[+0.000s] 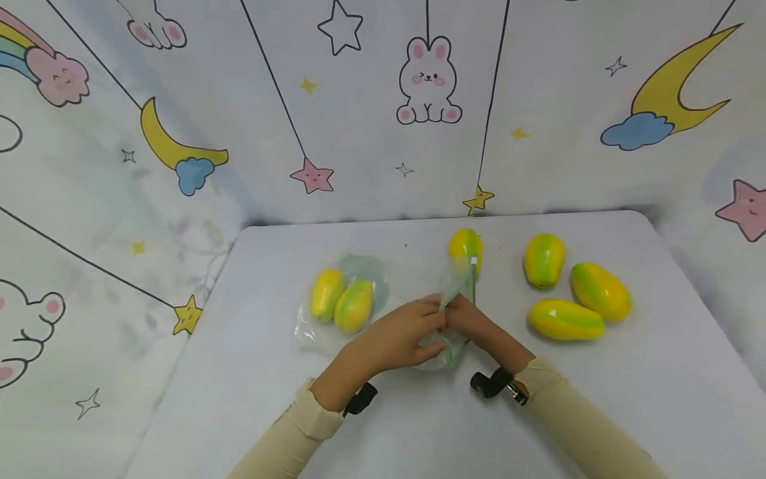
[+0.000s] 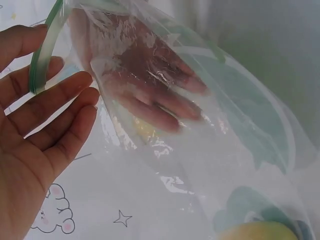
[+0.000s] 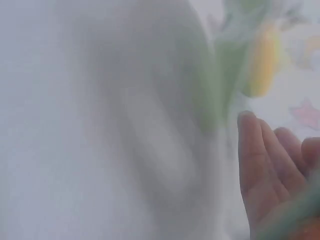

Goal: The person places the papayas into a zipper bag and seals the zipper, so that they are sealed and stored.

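A clear zip bag (image 1: 397, 283) with green print lies on the table, two yellow-green papayas (image 1: 353, 306) inside its left end. My left hand (image 1: 403, 336) is at the bag's mouth; in the left wrist view its thumb and index finger pinch the green zip strip (image 2: 40, 70), the other fingers loosely bent. Through the clear film, the left wrist view shows my right hand (image 2: 145, 75) inside the bag, its fingers stretched out. The right wrist view shows those fingers (image 3: 257, 155) extended, holding no fruit. Bag film blurs much of that view.
Behind the bag's mouth stands one papaya (image 1: 465, 245), partly covered by the bag's edge. Three more lie on the right: an upright one (image 1: 544, 261), a slanted one (image 1: 600, 291) and one on its side (image 1: 565, 319). A printed cloth backdrop (image 1: 371, 133) rises behind the white table (image 1: 251, 299).
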{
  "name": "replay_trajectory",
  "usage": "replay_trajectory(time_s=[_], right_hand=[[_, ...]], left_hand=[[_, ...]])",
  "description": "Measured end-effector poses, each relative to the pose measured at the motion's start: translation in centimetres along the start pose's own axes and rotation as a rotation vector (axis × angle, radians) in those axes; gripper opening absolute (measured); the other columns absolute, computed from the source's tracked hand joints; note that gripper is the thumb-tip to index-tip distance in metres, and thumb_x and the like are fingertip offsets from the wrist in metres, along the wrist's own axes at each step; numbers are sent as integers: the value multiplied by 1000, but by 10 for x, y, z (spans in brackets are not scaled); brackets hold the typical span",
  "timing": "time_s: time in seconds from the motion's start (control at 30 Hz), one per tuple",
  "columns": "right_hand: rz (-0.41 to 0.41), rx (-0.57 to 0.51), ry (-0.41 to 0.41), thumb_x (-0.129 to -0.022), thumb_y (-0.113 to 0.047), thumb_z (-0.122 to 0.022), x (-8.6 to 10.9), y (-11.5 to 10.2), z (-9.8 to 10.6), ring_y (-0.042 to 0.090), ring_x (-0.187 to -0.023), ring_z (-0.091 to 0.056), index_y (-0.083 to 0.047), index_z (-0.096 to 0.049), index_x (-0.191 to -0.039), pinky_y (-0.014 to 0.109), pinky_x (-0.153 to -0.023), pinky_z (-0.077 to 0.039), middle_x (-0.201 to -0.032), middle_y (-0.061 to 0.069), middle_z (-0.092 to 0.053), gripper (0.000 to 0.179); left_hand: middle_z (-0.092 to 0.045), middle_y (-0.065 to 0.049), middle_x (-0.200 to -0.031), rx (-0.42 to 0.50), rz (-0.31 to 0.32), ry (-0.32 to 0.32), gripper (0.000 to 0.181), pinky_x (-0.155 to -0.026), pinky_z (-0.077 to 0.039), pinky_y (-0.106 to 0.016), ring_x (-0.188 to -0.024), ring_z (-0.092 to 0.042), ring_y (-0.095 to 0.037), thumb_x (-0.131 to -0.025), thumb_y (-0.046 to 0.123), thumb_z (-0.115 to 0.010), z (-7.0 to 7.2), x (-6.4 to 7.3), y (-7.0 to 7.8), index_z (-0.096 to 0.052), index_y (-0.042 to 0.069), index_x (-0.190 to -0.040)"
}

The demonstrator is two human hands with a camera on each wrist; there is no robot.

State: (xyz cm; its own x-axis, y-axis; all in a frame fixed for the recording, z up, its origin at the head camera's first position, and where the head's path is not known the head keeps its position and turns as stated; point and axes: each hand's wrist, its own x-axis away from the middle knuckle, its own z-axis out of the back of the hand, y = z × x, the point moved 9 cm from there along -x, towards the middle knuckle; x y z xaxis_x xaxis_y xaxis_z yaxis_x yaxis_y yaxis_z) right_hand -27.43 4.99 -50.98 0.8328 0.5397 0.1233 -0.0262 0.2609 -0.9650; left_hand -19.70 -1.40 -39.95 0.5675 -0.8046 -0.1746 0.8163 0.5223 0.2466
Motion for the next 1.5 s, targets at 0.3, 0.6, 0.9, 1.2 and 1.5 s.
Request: replay_trajectory(time_s=[0.3,0.6,0.9,1.2,1.5], right_hand=[[89,663,253,-93,-12,-65,93,-38,67,22,-85,-64,-5,-69,-109,35,-73,-55,-104,8,-70,18],[-10,1104,296,-76,-5,-77,136,-29,122,53,-116,-49,-4,-58,-128,67,-88,-43,-129,31,-55,55],[-90,1023,223,-86,5,-61,142,-8,128,29,-66,-55,-20,-45,-146,41,-63,-49,-117,35,-51,66],[-55,1030,422,-79,-29,-78,147,-35,142,25,-70,-48,-3,-58,-122,34,-61,-35,-90,15,-62,54],[-8,710,570,-86,-16,-75,121,-21,131,41,-100,-55,-1,-37,-141,55,-84,-46,-123,30,-54,69]], left_hand=[[-65,1,-96,66,102,-50,18,-77,-48,-20,-84,-56,-11,-96,27,-65,-7,4,-9,-67,10,-101],[-66,0,-94,94,131,22,12,-77,-50,-23,-83,-57,-12,-93,22,-68,-8,15,-20,-66,11,-98],[-66,-1,-94,114,103,37,11,-76,-50,-22,-82,-57,-12,-94,21,-67,-8,14,-13,-66,11,-98],[-66,-1,-92,81,106,30,12,-74,-50,-21,-81,-56,-11,-93,23,-68,-5,8,-10,-65,11,-96],[-68,-3,-95,82,114,33,12,-77,-51,-24,-84,-58,-12,-94,23,-67,-9,10,-11,-65,11,-96]])
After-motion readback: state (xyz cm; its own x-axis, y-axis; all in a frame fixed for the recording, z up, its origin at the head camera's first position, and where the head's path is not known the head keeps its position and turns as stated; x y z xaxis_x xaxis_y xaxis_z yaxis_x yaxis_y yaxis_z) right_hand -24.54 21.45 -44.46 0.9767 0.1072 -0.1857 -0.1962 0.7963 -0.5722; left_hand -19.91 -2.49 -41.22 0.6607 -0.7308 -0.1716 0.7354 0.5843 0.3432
